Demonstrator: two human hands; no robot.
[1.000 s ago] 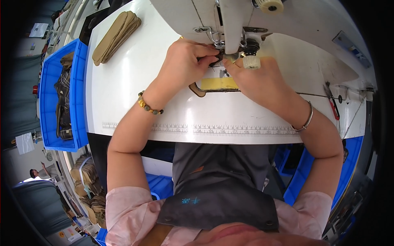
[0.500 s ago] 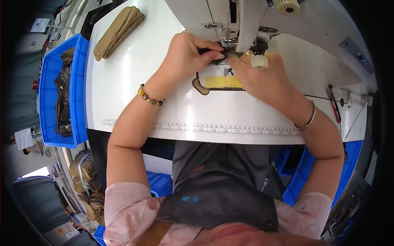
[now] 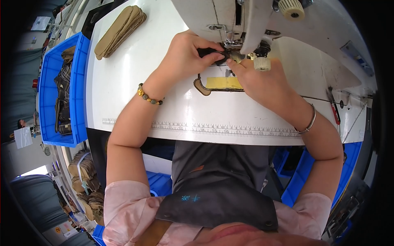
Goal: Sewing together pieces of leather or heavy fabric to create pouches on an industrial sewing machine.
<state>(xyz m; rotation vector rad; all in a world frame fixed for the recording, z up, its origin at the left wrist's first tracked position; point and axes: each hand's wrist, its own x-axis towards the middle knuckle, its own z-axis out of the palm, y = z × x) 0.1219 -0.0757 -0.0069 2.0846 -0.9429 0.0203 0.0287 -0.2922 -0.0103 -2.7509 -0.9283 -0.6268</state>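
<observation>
A white sewing machine [image 3: 262,24] stands at the far side of the table, its presser foot [image 3: 233,44] low over the needle area. Just left of the foot, my left hand [image 3: 189,53] pinches a small dark piece of fabric [image 3: 218,58] between thumb and fingers. My right hand [image 3: 260,78] is at the right of the foot, its index fingertip close to the dark piece. Its other fingers are partly behind the machine's pale knob [image 3: 262,63], so whether it grips anything is hidden.
A stack of tan fabric pieces [image 3: 120,33] lies at the far left of the white table [image 3: 172,106]. Beyond the left edge is a blue crate [image 3: 76,94] with dark and plaid cloth. Red-handled snippers [image 3: 334,106] lie at the right. A yellow strip [image 3: 223,83] sits before the machine.
The view has shifted slightly, moving the machine a little right and down in the picture. Both hands stay at the presser foot, and my left hand keeps its pinch on the dark fabric.
</observation>
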